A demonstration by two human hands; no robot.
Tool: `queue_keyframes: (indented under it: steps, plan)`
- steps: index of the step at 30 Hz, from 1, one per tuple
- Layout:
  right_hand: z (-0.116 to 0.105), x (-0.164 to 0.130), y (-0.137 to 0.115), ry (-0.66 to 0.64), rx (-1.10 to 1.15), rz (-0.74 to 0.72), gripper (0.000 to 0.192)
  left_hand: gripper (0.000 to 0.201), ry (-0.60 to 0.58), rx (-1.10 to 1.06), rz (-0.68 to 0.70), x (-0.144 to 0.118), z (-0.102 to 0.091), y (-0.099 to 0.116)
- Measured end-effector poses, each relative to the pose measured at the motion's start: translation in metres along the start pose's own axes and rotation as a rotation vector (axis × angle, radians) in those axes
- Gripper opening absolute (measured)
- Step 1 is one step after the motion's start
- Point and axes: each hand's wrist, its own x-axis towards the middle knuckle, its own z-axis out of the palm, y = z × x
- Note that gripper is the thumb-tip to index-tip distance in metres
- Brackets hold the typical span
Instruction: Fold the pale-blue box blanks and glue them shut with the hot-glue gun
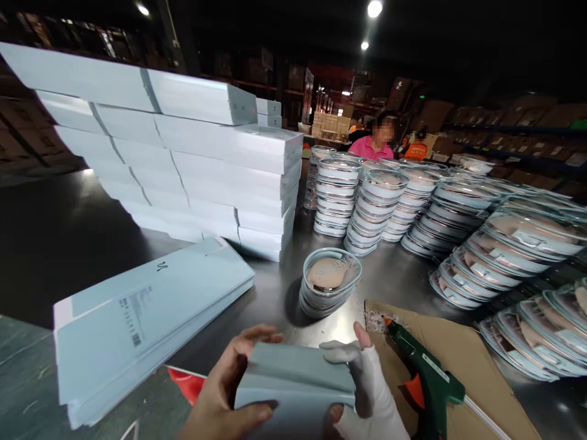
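Both my hands hold a pale blue cardboard box (pixel 293 385) at the bottom centre, its flaps partly folded. My left hand (pixel 224 397) is bare and grips the box's left side. My right hand (pixel 367 391) wears a white fingerless glove and grips the right side. Just beyond the box stands a short stack of clear plastic clamshell trays (pixel 329 281) with a beige item inside. A green hot glue gun (pixel 424 373) lies on a sheet of brown cardboard (pixel 463 348) right of my right hand.
A pile of flat blue box blanks (pixel 147 318) lies at left. Finished white-blue boxes (pixel 192 165) are stacked high behind it. Many stacks of filled clamshell trays (pixel 458 214) cover the right side. A person in a pink top (pixel 373 146) sits far behind.
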Motion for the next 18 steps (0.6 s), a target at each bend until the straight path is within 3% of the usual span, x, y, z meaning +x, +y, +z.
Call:
queue_keyframes:
  steps: [1, 3, 7, 10, 12, 14, 16, 18]
  plan:
    - [-0.001, -0.005, -0.001, -0.023, -0.033, -0.026, 0.069, 0.050, 0.066, -0.070, 0.014, -0.002, 0.002, -0.003]
    - [-0.007, -0.011, -0.005, -0.101, -0.100, -0.105, 0.066, 0.053, 0.086, -0.091, 0.040, -0.003, 0.003, -0.006]
    - [-0.019, -0.002, -0.011, -0.306, -0.150, -0.242, 0.061, 0.035, -0.132, 0.090, 0.112, 0.003, -0.003, -0.002]
    - [-0.025, 0.007, -0.016, -0.363, -0.160, -0.210, 0.059, 0.018, -0.263, 0.184, 0.159, 0.010, -0.011, 0.004]
    - [-0.030, 0.008, -0.017, -0.364, -0.126, -0.171, 0.053, 0.014, -0.277, 0.204, 0.180, 0.015, -0.016, 0.009]
    - [-0.036, 0.007, -0.015, -0.302, 0.019, -0.053, 0.049, 0.021, -0.144, 0.212, 0.165, 0.019, -0.022, 0.015]
    - [-0.040, 0.004, -0.009, -0.175, 0.232, 0.107, 0.054, 0.035, 0.173, 0.133, 0.096, 0.023, -0.025, 0.019]
    - [-0.040, 0.003, 0.000, -0.071, 0.299, 0.222, 0.058, 0.053, 0.473, -0.021, -0.013, 0.025, -0.027, 0.018]
